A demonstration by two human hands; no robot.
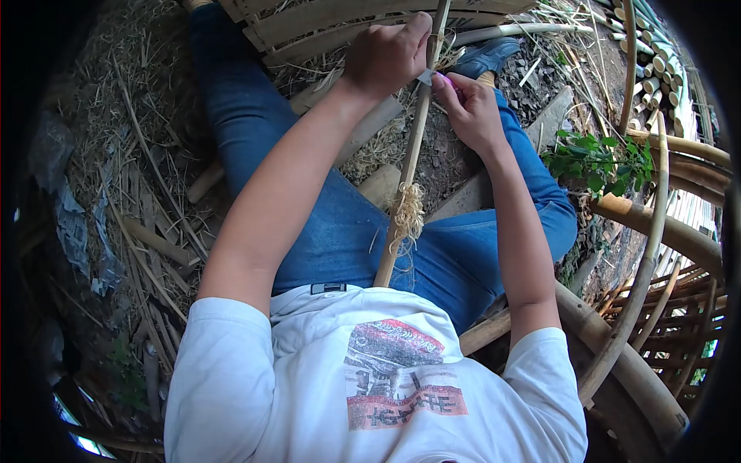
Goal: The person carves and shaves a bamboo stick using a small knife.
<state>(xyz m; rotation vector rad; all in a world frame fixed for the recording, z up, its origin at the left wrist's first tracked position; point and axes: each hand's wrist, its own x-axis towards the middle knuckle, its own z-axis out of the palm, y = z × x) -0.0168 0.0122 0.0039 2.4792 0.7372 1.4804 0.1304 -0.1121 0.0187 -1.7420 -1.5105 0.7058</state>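
Observation:
A long bamboo stick (414, 143) runs from my lap up between my legs, past the top of the view. My left hand (386, 60) is closed in a fist against its upper part; the fingertips are partly hidden. In my right hand (471, 112) is a knife with a pink-purple handle (449, 86), mostly covered by my fingers. Its short pale blade (425, 76) lies across the stick, just below my left fist. A bunch of thin curled shavings (408, 212) clings to the stick lower down, near my lap.
Straw and dry strips (127, 131) litter the ground at left. Wooden slats (309, 27) lie ahead of me. Cut bamboo poles (656, 77) are stacked at far right. A green leafy plant (606, 163) and curved poles (644, 255) stand beside my right leg.

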